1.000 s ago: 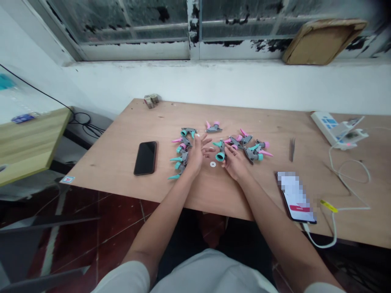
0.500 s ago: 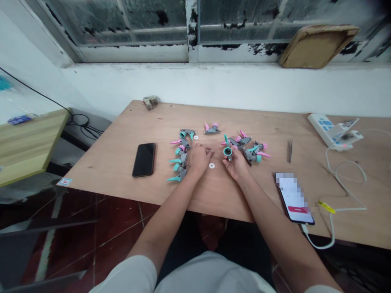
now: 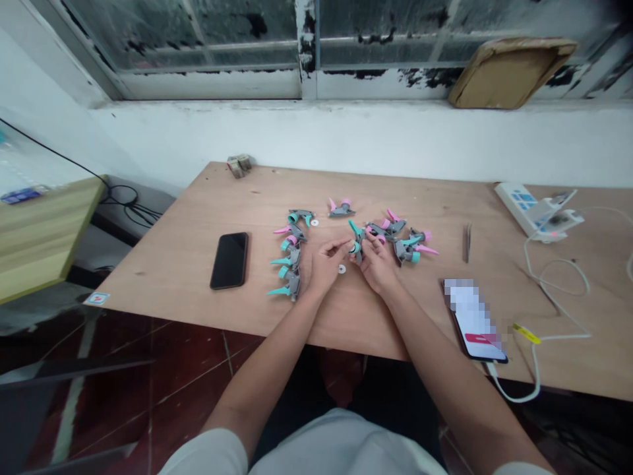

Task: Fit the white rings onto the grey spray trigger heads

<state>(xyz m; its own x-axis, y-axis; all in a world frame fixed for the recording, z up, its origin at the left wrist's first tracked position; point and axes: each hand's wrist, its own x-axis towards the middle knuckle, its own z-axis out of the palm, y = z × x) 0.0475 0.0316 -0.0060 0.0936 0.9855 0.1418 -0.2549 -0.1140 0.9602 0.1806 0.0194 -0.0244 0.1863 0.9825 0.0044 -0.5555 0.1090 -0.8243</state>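
A trigger sprayer head with a teal trigger and teal collar is gripped by my right hand. My left hand has its thumb and fingertips pinched at the collar's opening; whatever small thing is between them is hidden. On the wood below the hands lies a white ring washer. A second white washer is farther back, beside a teal sprayer head. Left of my left hand, several grey sprayer heads with teal or pink parts form a column. More sprayer heads lie just right of my right hand.
One pink-and-grey sprayer head lies at the back middle. A dark phone is on the left, a lit phone on a cable at right. Tweezers, a power strip and small blocks are also on the table.
My left hand has moved right to meet the sprayer head. My right hand has turned the head so its collar faces left, toward my left fingertips. The view has shifted slightly.
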